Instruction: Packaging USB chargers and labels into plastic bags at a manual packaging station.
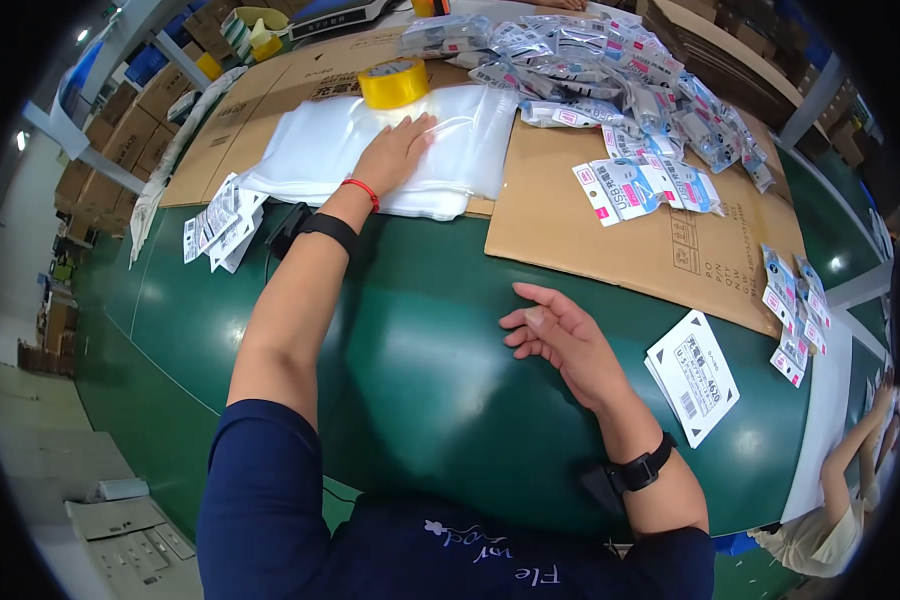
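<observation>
With the left hand (395, 155) open and laid on the clear bags (310, 140), gripping nothing visible, best to press lightly through the palm; likely slick, so apt to slide or crease under a hard push. With the right hand (560, 335) empty, fingers loosely curled above or on the green table (420, 320) (cannot tell which), better to reach the near edge and pinch one layer alone. Mind the tape (395, 90) at the far edge, possibly weighing down. Farther right, avoid brushing the packs (640, 90) heaped on cardboard (550, 228).
</observation>
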{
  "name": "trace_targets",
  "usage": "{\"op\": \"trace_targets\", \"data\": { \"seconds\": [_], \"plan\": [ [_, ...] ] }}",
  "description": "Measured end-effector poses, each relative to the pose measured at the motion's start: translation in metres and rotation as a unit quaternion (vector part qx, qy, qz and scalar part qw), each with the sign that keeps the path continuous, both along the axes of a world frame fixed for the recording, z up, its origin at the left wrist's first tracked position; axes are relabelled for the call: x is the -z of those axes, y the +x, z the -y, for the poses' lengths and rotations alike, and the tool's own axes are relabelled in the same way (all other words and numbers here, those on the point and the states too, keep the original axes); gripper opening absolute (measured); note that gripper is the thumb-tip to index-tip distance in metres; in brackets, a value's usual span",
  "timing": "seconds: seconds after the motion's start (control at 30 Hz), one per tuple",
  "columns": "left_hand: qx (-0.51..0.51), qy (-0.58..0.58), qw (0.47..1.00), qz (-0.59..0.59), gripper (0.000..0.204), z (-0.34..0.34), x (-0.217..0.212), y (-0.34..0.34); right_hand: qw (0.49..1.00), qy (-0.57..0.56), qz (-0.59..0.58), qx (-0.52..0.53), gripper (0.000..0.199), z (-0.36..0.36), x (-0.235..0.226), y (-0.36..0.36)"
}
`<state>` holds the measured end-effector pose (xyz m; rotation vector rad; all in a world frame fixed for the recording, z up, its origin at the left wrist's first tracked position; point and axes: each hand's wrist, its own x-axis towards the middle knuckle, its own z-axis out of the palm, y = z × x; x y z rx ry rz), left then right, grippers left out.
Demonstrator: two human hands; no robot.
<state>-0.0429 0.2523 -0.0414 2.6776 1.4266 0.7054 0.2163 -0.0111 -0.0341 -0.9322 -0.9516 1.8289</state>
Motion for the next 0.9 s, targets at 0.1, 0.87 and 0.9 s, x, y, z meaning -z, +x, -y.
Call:
{"op": "trace_targets", "data": {
  "seconds": [0.1, 0.87, 0.9],
  "plan": [
    [0.003, -0.064, 0.997, 0.045, 0.051, -0.005, -0.011, 0.005, 1.000, 0.003, -0.002, 0.009, 0.041, -0.001, 0.003, 0.004],
    [0.148, -0.183, 0.938, 0.253, 0.040, 0.192, -0.030, 0.030, 0.964, -0.016, -0.160, 0.209, 0.052, -0.005, -0.002, -0.001],
    [0.147, -0.171, 0.958, 0.175, 0.041, 0.206, -0.026, 0.032, 0.969, -0.008, -0.124, 0.214, 0.053, -0.003, -0.006, 0.001]
  ]
}}
